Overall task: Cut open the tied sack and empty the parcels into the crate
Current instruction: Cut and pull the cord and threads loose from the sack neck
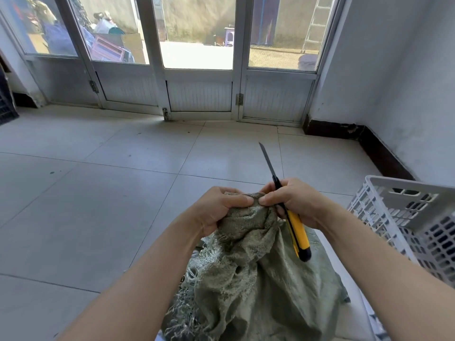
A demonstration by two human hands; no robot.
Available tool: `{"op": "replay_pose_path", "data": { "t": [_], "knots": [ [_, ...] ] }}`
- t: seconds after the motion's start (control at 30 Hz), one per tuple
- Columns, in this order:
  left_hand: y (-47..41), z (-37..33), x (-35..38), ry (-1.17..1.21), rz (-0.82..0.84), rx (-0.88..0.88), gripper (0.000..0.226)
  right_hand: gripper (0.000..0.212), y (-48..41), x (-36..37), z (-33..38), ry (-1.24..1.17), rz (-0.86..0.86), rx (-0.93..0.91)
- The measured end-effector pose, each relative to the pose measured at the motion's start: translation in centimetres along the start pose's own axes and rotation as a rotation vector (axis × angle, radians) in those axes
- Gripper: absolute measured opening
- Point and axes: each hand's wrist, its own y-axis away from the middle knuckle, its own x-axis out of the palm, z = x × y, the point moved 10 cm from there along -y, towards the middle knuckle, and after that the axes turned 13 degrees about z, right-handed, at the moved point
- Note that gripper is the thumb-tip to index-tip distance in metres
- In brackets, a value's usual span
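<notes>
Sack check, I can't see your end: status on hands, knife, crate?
Left hand bunching sack neck. Right hand pinching neck, holding yellow knife, blade out, pointing away. Crate at right. Nothing blocking.

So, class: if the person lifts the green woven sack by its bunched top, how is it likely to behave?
The sack probably sags and folds, since its cloth already creases loosely under both hands, left and right. The frayed edge strands suggest it may shed or tear further. Its weight is hard to judge, as no contents show.
</notes>
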Motion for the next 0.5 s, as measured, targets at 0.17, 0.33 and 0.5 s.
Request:
{"op": "replay_pose_path", "data": {
  "t": [0.17,0.33,0.5],
  "knots": [
    [0.2,-1.0,-0.8,-0.197,-0.083,0.024,0.012,0.006,-0.2,-0.6,-0.5,-0.004,-0.077,0.001],
    [0.4,-0.1,-1.0,0.018,-0.068,0.007,0.009,0.021,0.7,-1.4,1.2,0.343,-0.209,-0.051],
    [0.6,0.3,-1.3,0.139,-0.097,-0.023,0.011,0.039,2.8,-1.5,3.2,0.976,-0.351,-0.034]
  ]
}}
